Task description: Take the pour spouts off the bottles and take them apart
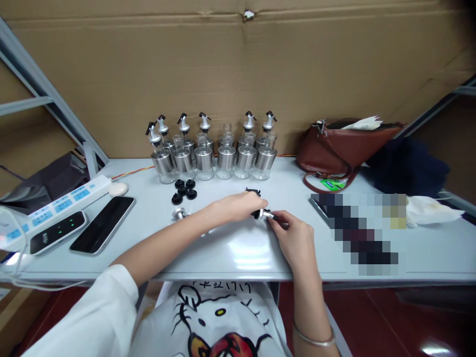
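My left hand (238, 206) and my right hand (292, 233) meet over the middle of the pale table (238, 253). Together they pinch a small metal pourer spout with a black stopper (262, 214). The left fingers close on its black end, the right fingers on its silver end. Several black rubber stoppers (184, 191) lie to the left, near a loose silver spout part (179, 213). A black piece (253, 191) lies just beyond my left hand. Several glass bottles with steel bands (215, 158) stand in rows at the back; most carry pourers.
A power strip (70, 196), a dark device with green lights (55, 232) and a black phone (103, 223) lie at the left. A brown leather bag (342, 144) and dark cloth (409, 168) sit at the back right. Cardboard lines the wall behind.
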Tool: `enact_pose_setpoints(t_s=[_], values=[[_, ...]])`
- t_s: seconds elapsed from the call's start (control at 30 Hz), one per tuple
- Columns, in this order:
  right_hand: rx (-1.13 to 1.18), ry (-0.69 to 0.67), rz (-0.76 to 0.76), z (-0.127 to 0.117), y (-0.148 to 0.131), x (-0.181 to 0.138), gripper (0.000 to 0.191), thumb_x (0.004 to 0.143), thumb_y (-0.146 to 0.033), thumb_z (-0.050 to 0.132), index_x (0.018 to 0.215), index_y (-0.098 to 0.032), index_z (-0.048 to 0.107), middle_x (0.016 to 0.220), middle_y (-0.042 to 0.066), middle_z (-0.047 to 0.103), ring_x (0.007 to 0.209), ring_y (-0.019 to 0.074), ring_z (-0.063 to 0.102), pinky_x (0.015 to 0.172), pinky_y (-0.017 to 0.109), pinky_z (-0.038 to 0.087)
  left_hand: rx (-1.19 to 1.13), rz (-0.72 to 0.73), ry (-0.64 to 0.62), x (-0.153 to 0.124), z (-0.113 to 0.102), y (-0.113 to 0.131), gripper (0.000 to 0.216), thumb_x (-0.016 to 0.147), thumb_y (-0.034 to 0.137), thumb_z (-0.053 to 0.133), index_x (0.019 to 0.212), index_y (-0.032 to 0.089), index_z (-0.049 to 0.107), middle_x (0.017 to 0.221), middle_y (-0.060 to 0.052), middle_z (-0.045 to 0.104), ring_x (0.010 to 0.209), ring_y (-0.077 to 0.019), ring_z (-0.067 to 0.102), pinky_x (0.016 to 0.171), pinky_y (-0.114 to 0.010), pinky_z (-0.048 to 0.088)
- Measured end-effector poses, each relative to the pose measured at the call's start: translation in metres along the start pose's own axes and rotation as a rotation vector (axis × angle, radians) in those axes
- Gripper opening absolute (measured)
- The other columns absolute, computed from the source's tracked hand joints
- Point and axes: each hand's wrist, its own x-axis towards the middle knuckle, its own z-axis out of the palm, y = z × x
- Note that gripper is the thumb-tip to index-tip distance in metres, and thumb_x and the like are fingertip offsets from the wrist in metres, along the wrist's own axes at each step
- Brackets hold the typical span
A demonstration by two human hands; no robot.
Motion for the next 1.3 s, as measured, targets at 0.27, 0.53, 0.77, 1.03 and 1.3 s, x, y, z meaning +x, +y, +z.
enact_pose_setpoints(t_s=[0.27, 0.53, 0.77, 1.03, 1.3], values=[[-0.032, 0.063, -0.122, 0.001, 0.012, 0.003, 0.032, 0.079, -0.022, 0.041, 0.094, -0.016, 0.068, 0.090, 0.012, 0.070, 0.080, 0.0235, 0.060, 0.075, 0.037, 0.046, -0.069, 0.039, -0.009, 0.007, 0.002, -0.003, 0.013, 0.079, 0.011, 0.064, 0.091, 0.015, 0.060, 0.083, -0.004, 0.062, 0.079, -0.0152, 0.057, 0.064, -0.022, 0.039], [-0.341, -0.028, -0.227, 0.013, 0.022, -0.003, 0.044, 0.083, -0.008, 0.033, 0.112, -0.021, 0.065, 0.129, 0.012, 0.059, 0.107, 0.0315, 0.047, 0.075, 0.045, 0.040, -0.191, 0.059, 0.100, 0.003, -0.004, -0.016, 0.017, 0.077, -0.002, 0.053, 0.086, 0.012, 0.057, 0.103, -0.008, 0.056, 0.094, -0.0145, 0.053, 0.085, -0.022, 0.041], [-0.201, 0.071, -0.196, 0.006, 0.020, 0.002, 0.021, 0.081, -0.022, 0.046, 0.083, -0.016, 0.066, 0.090, 0.014, 0.067, 0.083, 0.0259, 0.052, 0.075, 0.039, 0.042, -0.208, 0.052, 0.016, 0.009, 0.001, -0.012, 0.020, 0.074, 0.006, 0.065, 0.092, 0.012, 0.058, 0.104, -0.008, 0.055, 0.097, -0.0174, 0.053, 0.084, -0.024, 0.041], [-0.177, 0.136, -0.181, 0.009, 0.022, 0.005, 0.019, 0.078, -0.018, 0.044, 0.078, -0.016, 0.063, 0.082, 0.013, 0.064, 0.077, 0.0249, 0.057, 0.072, 0.037, 0.045, -0.194, 0.064, 0.053, 0.020, 0.006, -0.006, 0.018, 0.074, 0.008, 0.068, 0.089, 0.012, 0.060, 0.097, -0.007, 0.060, 0.094, -0.0171, 0.055, 0.081, -0.024, 0.041], [-0.096, 0.057, -0.142, 0.008, 0.018, 0.004, 0.026, 0.074, -0.018, 0.045, 0.089, -0.015, 0.066, 0.082, 0.011, 0.070, 0.076, 0.0245, 0.064, 0.072, 0.035, 0.048, -0.227, 0.085, 0.061, 0.024, 0.006, 0.004, 0.010, 0.076, 0.011, 0.067, 0.077, 0.013, 0.057, 0.079, -0.002, 0.061, 0.077, -0.0145, 0.056, 0.069, -0.024, 0.038]])
